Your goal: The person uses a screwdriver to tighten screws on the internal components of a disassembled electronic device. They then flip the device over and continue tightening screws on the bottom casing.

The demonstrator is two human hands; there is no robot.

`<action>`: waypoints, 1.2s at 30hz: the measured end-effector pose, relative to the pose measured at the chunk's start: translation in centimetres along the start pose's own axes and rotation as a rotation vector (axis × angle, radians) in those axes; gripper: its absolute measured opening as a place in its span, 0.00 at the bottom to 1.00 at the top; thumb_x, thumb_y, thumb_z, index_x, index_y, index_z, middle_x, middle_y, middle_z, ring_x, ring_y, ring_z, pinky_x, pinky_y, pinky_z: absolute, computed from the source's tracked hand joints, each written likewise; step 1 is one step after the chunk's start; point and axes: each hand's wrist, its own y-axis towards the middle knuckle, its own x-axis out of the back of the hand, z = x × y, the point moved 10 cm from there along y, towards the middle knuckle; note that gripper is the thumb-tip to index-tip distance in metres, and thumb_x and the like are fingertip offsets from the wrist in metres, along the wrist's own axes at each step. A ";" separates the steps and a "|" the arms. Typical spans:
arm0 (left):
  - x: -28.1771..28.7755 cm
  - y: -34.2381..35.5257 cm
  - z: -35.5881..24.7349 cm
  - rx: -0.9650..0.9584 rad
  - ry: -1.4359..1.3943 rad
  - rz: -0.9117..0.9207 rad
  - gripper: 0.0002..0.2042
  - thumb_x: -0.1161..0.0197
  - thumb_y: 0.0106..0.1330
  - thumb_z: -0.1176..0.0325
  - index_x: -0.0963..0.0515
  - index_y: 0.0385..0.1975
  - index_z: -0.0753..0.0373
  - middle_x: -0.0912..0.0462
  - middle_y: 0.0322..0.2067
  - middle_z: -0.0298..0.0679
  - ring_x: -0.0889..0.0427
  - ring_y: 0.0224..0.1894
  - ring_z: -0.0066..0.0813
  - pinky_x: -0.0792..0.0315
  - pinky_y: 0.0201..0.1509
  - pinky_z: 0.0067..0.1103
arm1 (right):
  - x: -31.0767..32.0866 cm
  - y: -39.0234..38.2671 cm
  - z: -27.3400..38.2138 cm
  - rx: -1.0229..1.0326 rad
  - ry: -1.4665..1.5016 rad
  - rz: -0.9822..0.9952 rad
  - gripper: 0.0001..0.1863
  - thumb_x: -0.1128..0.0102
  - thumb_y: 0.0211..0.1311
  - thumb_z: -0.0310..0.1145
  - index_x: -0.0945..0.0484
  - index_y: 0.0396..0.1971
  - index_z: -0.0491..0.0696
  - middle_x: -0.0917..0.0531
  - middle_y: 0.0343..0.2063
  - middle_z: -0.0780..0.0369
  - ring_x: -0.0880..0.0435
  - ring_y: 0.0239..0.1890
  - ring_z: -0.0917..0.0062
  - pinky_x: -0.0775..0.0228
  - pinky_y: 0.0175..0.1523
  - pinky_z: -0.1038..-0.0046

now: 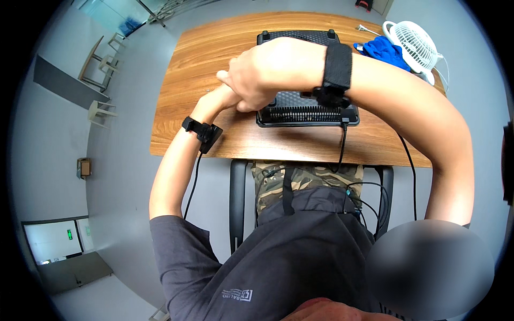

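Observation:
Over the left part of a wooden table (pixel 203 59), my two hands meet. My right hand (pixel 254 75) reaches across from the right with its fingers curled in. It lies against my left hand (pixel 220 98), covering most of its fingers, and whatever is between the two is hidden. Under my right wrist and forearm sits a flat black device (pixel 300 115) with a textured top, a ribbed near edge and small round feet at its far corners. My right arm hides its middle. A black cable (pixel 342 142) runs from its near right corner over the table edge.
At the table's far right stand a white fan (pixel 412 43) and a crumpled blue cloth (pixel 383 51), with a white plug (pixel 369 29) beside them. Black straps with small units sit on both wrists, and their cables hang down. Stools (pixel 101 112) stand along the left wall.

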 end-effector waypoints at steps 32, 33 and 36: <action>0.4 -0.5 -0.6 0.000 0.013 -0.007 0.16 0.34 0.67 0.64 0.22 0.52 0.64 0.17 0.49 0.48 0.20 0.53 0.43 0.25 0.57 0.33 | 2.2 -1.9 3.4 0.277 -0.116 -0.367 0.12 0.37 0.62 0.37 0.13 0.33 0.43 0.12 0.28 0.55 0.11 0.34 0.64 0.18 0.42 0.67; 0.3 -0.6 -0.5 0.005 0.013 -0.008 0.17 0.34 0.67 0.64 0.22 0.52 0.64 0.17 0.49 0.48 0.20 0.53 0.43 0.25 0.57 0.33 | 2.2 -1.5 2.9 0.226 -0.093 -0.312 0.12 0.38 0.66 0.38 0.14 0.33 0.44 0.14 0.25 0.56 0.11 0.34 0.64 0.18 0.40 0.66; 0.3 -0.7 -0.8 -0.004 0.019 -0.010 0.17 0.34 0.67 0.64 0.22 0.52 0.64 0.17 0.49 0.48 0.20 0.53 0.43 0.25 0.57 0.33 | 1.0 0.0 1.0 0.071 -0.005 -0.220 0.11 0.40 0.62 0.31 0.12 0.40 0.47 0.12 0.30 0.56 0.11 0.37 0.62 0.19 0.44 0.65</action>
